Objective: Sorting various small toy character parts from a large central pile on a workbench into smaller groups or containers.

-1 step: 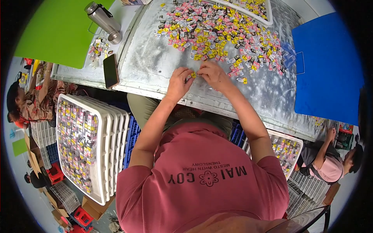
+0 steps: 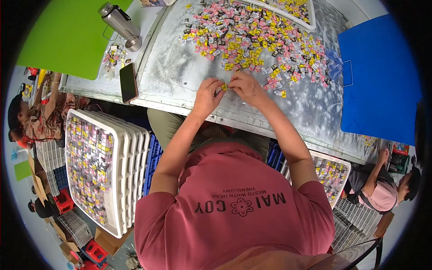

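Observation:
My left hand is closed near the table's front edge, pinching a small flat piece with a yellow face between thumb and fingers. Close beside it, my right hand has its fingertips drawn together at the piece's right side. Whether those fingertips hold something of their own is hidden. Just beyond both hands spreads a loose heap of small printed pieces in pink, yellow, black and white. A stray yellow-and-white piece lies to the right of my right hand.
A white tray stands at the table's back. Phone, steel flask and its cup are at left. Green and blue panels flank the table. Stacked trays of pieces stand at my left. Other people sit on both sides.

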A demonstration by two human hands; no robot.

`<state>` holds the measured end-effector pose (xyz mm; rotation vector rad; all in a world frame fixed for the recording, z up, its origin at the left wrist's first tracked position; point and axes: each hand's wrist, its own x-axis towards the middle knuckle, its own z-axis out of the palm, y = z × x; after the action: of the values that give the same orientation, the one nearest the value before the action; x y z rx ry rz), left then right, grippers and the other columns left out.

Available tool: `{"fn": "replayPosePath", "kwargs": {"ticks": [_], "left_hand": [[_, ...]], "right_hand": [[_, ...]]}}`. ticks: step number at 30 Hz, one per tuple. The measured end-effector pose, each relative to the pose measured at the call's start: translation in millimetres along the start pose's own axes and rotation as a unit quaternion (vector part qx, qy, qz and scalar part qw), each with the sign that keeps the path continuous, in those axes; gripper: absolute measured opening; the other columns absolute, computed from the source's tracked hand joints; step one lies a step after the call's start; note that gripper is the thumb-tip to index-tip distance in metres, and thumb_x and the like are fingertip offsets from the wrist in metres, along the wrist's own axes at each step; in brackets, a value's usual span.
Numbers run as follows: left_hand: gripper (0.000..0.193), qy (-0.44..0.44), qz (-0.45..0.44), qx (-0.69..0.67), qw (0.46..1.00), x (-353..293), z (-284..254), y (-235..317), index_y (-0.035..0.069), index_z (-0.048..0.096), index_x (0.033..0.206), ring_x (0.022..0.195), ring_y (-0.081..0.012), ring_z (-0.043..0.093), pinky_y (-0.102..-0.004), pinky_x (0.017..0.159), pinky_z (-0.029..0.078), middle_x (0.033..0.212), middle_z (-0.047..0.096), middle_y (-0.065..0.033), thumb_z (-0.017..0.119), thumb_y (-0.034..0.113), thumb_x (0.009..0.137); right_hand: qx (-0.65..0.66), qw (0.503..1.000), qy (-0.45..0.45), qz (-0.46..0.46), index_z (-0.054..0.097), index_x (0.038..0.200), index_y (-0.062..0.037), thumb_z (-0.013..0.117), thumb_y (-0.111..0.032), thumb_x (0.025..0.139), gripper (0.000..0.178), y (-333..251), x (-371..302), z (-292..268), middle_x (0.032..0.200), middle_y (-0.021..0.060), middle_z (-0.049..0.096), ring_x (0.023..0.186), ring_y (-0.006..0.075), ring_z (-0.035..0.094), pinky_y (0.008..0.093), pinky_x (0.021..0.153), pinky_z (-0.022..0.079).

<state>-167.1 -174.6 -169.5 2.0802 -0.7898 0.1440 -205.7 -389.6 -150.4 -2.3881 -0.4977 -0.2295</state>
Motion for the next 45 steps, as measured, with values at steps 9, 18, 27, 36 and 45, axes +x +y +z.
{"fn": "replayPosePath", "kwargs": {"ticks": [9, 18, 27, 36, 45], "left_hand": [[0.035, -0.003, 0.009, 0.001, 1.0, 4.8, -0.1, 9.8, 0.005, 0.074, 0.111, 0.101, -0.0339, 0.062, -0.0422, 0.088, 0.053, 0.108, 0.064, -0.0121, 0.083, 0.01, 0.078], [0.03, -0.008, -0.001, 0.004, 1.0, 4.8, 5.6, 3.4, 0.007, 0.076, 0.108, 0.099, -0.0326, 0.061, -0.0429, 0.085, 0.052, 0.104, 0.063, -0.0112, 0.083, 0.012, 0.079], [0.031, 0.026, 0.033, 0.041, 0.998, 5.1, 4.5, -5.9, 0.006, 0.075, 0.109, 0.094, -0.031, 0.064, -0.0399, 0.079, 0.055, 0.105, 0.063, -0.0115, 0.082, 0.008, 0.079], [0.031, 0.015, 0.006, 0.009, 1.0, 1.6, -2.8, -3.8, 0.007, 0.075, 0.107, 0.102, -0.0333, 0.062, -0.0425, 0.088, 0.053, 0.106, 0.063, -0.0114, 0.083, 0.011, 0.078], [0.031, 0.008, -0.012, -0.015, 1.0, 2.9, -4.3, -3.7, 0.006, 0.076, 0.108, 0.101, -0.0324, 0.062, -0.0415, 0.087, 0.053, 0.106, 0.063, -0.0117, 0.083, 0.009, 0.078]], "right_hand": [[-0.072, 0.99, 0.1, 0.069, 0.073, 0.102, -0.0036, 0.077, -0.008, 0.081, 0.021, 8.0, -10.7, -10.4, 0.106, 0.0118, 0.065, 0.098, 0.0323, 0.066, 0.0413, 0.086, 0.054], [-0.118, 0.98, 0.131, 0.092, 0.074, 0.095, -0.004, 0.08, -0.016, 0.079, 0.021, 20.7, 41.2, -17.1, 0.094, 0.0122, 0.066, 0.088, 0.0322, 0.067, 0.0426, 0.08, 0.054], [-0.087, 0.989, 0.116, 0.004, 0.071, 0.083, -0.0081, 0.075, -0.01, 0.076, 0.009, 7.9, 32.7, -6.0, 0.083, 0.0085, 0.065, 0.081, 0.0303, 0.067, 0.0442, 0.074, 0.053], [0.007, 0.999, 0.018, -0.025, 0.07, 0.083, -0.0072, 0.071, -0.009, 0.081, 0.003, 2.8, 7.2, 6.1, 0.09, 0.0061, 0.068, 0.088, 0.0314, 0.067, 0.0444, 0.077, 0.051], [-0.054, 0.982, 0.159, 0.091, 0.074, 0.105, -0.0044, 0.074, -0.009, 0.084, 0.021, 33.9, 44.7, -17.8, 0.107, 0.0141, 0.07, 0.095, 0.0343, 0.069, 0.0424, 0.089, 0.055]]}}
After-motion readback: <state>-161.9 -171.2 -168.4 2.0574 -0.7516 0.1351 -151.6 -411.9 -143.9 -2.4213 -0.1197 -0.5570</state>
